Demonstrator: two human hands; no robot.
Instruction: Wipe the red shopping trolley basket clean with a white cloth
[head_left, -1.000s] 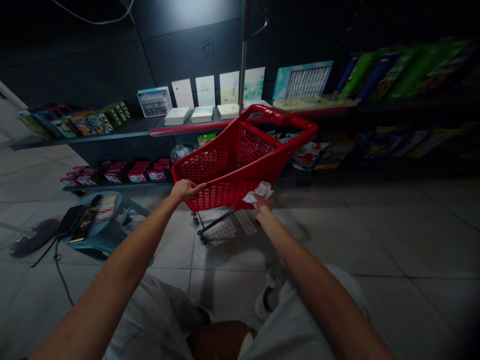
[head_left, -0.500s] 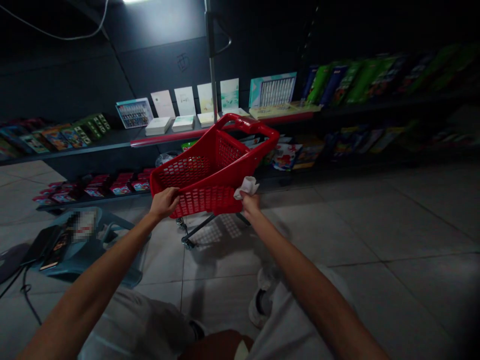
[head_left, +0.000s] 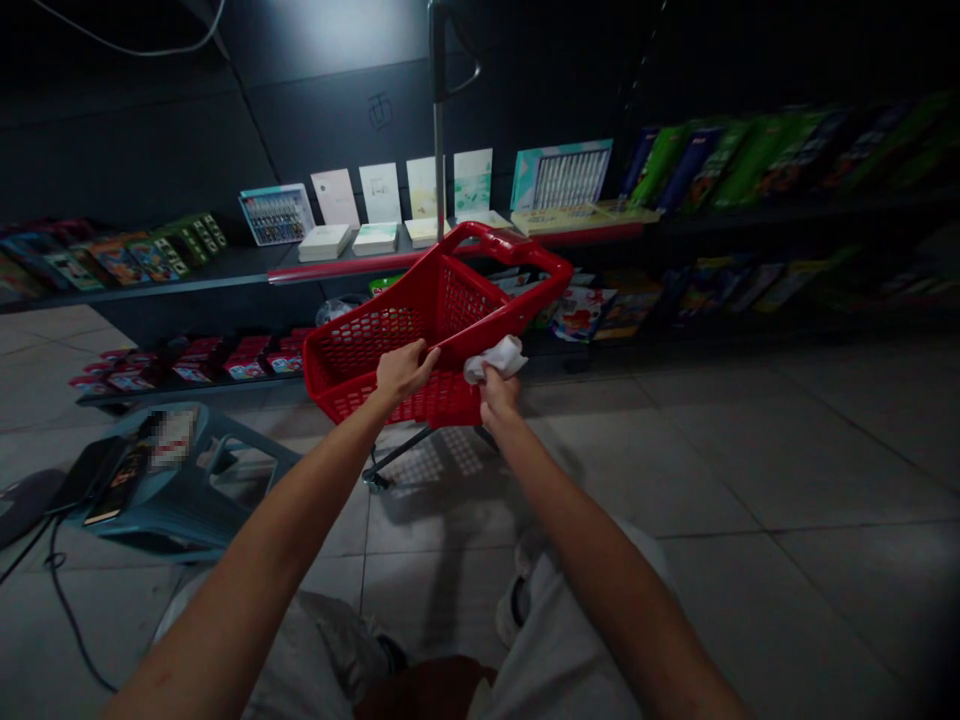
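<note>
A small red shopping cart (head_left: 442,404) with perforated plastic sides stands on the tiled floor before me, its handle toward the right. My left hand (head_left: 403,370) is closed over the top rim of the cart's near side, around the middle of its length. In my right hand (head_left: 498,394) is a crumpled white cloth (head_left: 496,360), pinched between the fingers and held against the near side just below the handle end. Part of the near rim is hidden behind my left hand.
Behind the cart runs a dark shelf (head_left: 247,262) with booklets (head_left: 381,194), boxed sets and bright packages (head_left: 739,165). Red packs (head_left: 247,358) line the lower shelf. At left is a blue-grey plastic stool (head_left: 180,500) with items and cables. A metal pole (head_left: 439,150) rises behind the cart.
My left hand has slid right along the cart's rim, from near the front corner to the middle. My right hand and the cloth have risen slightly. The view has shifted a little.
</note>
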